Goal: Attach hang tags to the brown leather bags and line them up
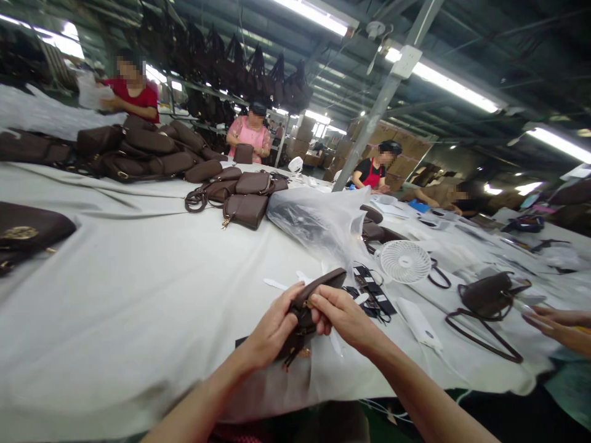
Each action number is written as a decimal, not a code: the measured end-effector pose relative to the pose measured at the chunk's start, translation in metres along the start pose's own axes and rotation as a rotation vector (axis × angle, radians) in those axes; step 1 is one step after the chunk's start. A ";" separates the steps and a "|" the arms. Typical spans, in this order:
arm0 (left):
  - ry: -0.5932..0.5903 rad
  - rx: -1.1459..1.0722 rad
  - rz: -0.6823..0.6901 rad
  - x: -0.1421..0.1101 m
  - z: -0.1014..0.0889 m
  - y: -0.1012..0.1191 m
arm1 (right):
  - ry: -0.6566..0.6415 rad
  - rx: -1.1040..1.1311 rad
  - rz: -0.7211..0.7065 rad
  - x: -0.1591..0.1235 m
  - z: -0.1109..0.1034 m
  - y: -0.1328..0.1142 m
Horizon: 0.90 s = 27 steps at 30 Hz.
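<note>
Your left hand (pixel 276 323) and right hand (pixel 342 309) have hold of a brown handbag (pixel 303 317), lower centre.
Your left grip is wrapped around its side, your right grip pinched at its upper edge, so the handbag sits between them, tilted, just above the pale-covered worktop (pixel 138 277); you can't see its contents. Right of your hands lie black tags (pixel 373 289) and a white fan (pixel 405 261); farther right, a strapped bag (pixel 484 295) lies near a co-worker's hand (pixel 561 326). Beyond your hands, a clear plastic bag (pixel 318 215) slumps at centre, its contents unclear to you, beside stacked brown bags (pixel 247 206). A longer heap of bags (pixel 152 151) fills the upper left. Farther back you have co-workers around the worktop, cardboard boxes (pixel 401 151), hanging bags (pixel 231 71) and ceiling lights (pixel 455 86).
</note>
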<state>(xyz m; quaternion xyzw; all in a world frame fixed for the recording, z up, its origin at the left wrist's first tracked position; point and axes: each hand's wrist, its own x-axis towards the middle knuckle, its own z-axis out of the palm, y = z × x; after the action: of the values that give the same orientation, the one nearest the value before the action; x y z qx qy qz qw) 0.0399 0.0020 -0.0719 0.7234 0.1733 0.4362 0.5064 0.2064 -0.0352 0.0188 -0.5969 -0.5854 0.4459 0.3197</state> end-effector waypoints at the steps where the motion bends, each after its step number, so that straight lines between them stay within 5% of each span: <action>1: 0.012 0.031 0.002 -0.003 0.004 -0.003 | -0.013 0.018 0.003 0.000 0.001 0.002; 5: 0.125 0.094 0.008 -0.003 0.010 -0.003 | -0.048 -0.131 -0.156 -0.009 0.007 -0.009; 11: 0.138 0.247 0.041 0.001 -0.018 0.020 | -0.015 -0.307 -0.438 -0.014 0.032 -0.037; 17: 0.054 0.373 -0.006 -0.007 -0.044 0.026 | -0.014 -0.217 -0.449 -0.005 0.053 -0.021; 22: -0.035 0.249 -0.098 -0.011 -0.044 0.049 | -0.118 -0.088 -0.327 -0.009 0.055 -0.030; 27: 0.092 0.230 -0.160 -0.016 -0.049 0.032 | 0.063 -0.522 -0.400 0.001 0.066 -0.036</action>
<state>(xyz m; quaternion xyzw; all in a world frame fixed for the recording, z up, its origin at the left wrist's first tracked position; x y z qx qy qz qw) -0.0142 0.0055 -0.0457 0.7396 0.3021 0.4046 0.4449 0.1319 -0.0391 0.0251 -0.5454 -0.7754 0.1905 0.2550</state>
